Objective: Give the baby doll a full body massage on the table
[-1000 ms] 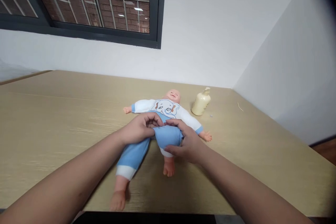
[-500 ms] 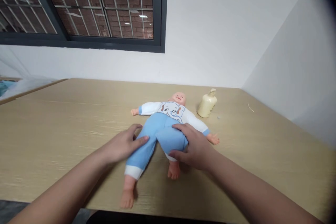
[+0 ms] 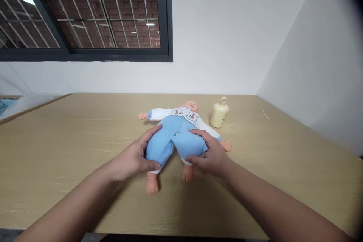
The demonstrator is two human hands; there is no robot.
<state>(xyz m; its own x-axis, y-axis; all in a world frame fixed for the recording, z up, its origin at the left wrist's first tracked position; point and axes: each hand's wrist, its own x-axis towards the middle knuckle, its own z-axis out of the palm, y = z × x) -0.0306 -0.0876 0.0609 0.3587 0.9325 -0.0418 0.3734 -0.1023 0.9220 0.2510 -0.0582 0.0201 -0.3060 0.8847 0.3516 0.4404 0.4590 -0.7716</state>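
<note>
A baby doll [image 3: 177, 128] in blue trousers and a white top with an elephant face lies on its back on the wooden table [image 3: 70, 147]. Its head points away from me and its arms are spread. Both of its legs are bent at the knee, with the bare feet towards me. My left hand [image 3: 138, 155] is wrapped round the bent leg on the left, thumb near the white cuff. Round the other bent leg, my right hand [image 3: 211, 153] grips with fingers over the knee and thumb below.
A cream pump bottle [image 3: 219, 113] stands right of the doll's head. Beyond it lie a thin pale strip [image 3: 266, 114] and a tiny bit of something [image 3: 232, 126]. White walls [image 3: 215, 38] and a barred window [image 3: 110, 15] rise behind the table.
The doll's left-side leg has gone from stretched out to bent, its foot pushed away from me. My left hand has closed round that leg. The view has shifted slightly.
</note>
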